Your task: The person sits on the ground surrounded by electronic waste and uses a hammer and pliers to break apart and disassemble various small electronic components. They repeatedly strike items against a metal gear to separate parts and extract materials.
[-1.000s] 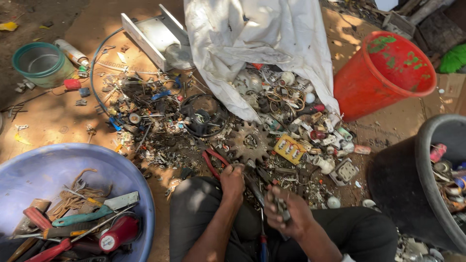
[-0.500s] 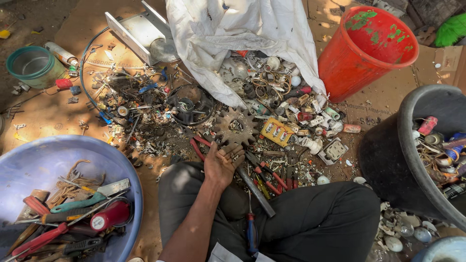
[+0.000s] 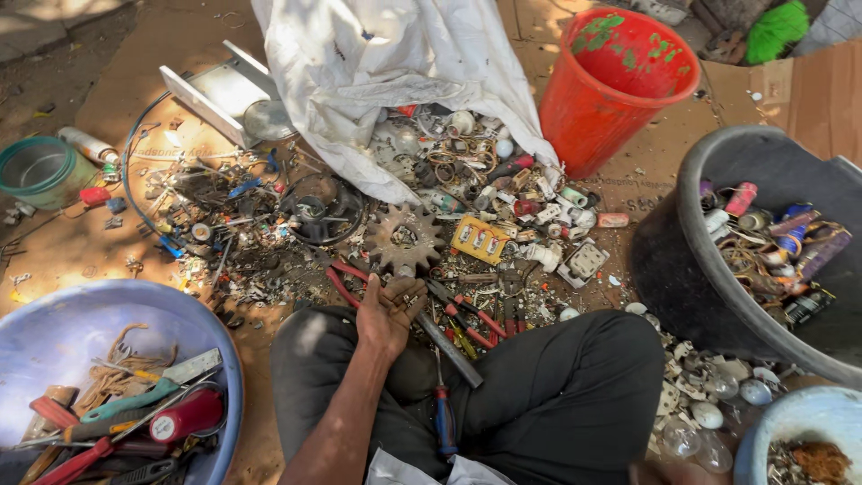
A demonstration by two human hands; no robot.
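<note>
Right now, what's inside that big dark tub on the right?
The dark tub holds batteries, tangled wire and small cylinders. Whatever lies beneath that pile is covered, and the tub's right part is out of frame.

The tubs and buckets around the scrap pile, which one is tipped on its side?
The red bucket at top right: it lies tipped, its mouth showing green-smeared inside. The blue basin, the black tub and the small green pot all stand upright.

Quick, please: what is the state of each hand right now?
Left hand: palm up, loosely cupped around small metal bits; exact contents cannot be told.
Right hand: not in view.
</note>
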